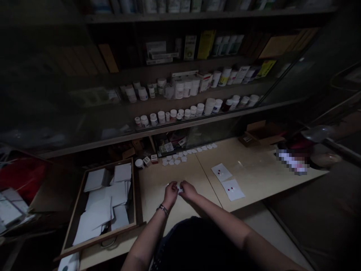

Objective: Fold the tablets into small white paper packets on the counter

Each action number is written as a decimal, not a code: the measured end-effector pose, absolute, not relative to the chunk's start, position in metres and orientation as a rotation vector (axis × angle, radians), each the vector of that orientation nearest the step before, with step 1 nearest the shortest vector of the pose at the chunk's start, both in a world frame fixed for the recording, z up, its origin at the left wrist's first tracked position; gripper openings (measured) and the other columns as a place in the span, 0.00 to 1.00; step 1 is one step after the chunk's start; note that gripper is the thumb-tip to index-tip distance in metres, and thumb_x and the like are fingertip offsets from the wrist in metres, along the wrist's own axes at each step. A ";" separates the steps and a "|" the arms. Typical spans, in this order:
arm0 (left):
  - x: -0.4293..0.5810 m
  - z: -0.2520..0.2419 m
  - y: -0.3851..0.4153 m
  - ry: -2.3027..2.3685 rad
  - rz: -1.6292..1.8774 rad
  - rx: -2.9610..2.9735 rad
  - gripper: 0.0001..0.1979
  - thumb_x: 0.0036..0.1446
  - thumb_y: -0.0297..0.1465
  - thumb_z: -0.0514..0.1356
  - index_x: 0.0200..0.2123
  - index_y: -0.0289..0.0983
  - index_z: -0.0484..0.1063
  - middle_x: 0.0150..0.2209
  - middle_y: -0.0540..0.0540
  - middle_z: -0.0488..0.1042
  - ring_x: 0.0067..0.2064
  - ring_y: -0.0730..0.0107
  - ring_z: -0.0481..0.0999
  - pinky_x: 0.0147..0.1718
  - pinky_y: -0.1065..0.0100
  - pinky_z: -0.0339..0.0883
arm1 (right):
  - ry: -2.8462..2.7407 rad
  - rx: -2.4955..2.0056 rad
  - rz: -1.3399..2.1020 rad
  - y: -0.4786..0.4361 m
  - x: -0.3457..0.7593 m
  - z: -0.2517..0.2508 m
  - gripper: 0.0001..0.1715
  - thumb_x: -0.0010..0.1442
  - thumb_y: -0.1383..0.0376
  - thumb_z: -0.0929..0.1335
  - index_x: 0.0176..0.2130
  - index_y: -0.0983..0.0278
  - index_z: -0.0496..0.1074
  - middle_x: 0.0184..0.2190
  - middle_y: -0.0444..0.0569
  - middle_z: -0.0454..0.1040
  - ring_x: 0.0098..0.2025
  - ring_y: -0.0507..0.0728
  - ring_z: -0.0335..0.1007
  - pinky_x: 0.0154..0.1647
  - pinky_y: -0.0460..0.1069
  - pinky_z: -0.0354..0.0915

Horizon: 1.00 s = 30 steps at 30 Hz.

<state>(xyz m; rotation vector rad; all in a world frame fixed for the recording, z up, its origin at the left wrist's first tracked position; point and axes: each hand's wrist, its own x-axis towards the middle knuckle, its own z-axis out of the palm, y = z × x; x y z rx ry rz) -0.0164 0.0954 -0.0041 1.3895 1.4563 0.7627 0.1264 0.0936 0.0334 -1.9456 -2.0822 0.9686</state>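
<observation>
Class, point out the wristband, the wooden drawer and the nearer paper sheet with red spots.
Wristband [163, 209]: head view, on the band.
Wooden drawer [98, 240]: head view, on the front rim.
Nearer paper sheet [234, 192]: head view, on the sheet's middle.

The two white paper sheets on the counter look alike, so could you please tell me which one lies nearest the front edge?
The lower sheet lies nearest the front edge; the other sheet sits farther back.

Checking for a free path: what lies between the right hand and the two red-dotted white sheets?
In the head view, the right hand and the two red-dotted white sheets have only pale tabletop between them, crossed by a seam.
</observation>
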 end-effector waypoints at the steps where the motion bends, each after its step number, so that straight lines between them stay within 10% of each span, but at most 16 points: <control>1: -0.018 -0.003 0.093 1.464 0.768 1.400 0.19 0.47 0.17 0.55 0.43 0.34 0.72 0.32 0.48 0.73 0.33 0.72 0.73 0.36 0.71 0.67 | -2.068 -1.947 0.982 0.094 0.126 0.033 0.11 0.47 0.67 0.73 0.35 0.64 0.73 0.38 0.50 0.72 0.36 0.56 0.66 0.33 0.46 0.53; 7: -0.030 0.011 0.086 1.368 0.664 1.747 0.23 0.45 0.18 0.58 0.46 0.39 0.73 0.42 0.45 0.75 0.46 0.64 0.72 0.50 0.63 0.64 | -2.055 -1.834 1.040 0.096 0.130 0.031 0.10 0.47 0.69 0.72 0.33 0.64 0.73 0.37 0.47 0.70 0.35 0.55 0.66 0.35 0.46 0.55; 30: -0.025 0.008 0.096 1.260 0.582 1.627 0.34 0.44 0.17 0.56 0.58 0.38 0.64 0.43 0.47 0.74 0.31 0.75 0.68 0.36 0.71 0.66 | -1.907 -1.422 1.060 0.091 0.150 0.005 0.06 0.47 0.74 0.68 0.26 0.64 0.71 0.28 0.44 0.69 0.32 0.53 0.64 0.34 0.44 0.59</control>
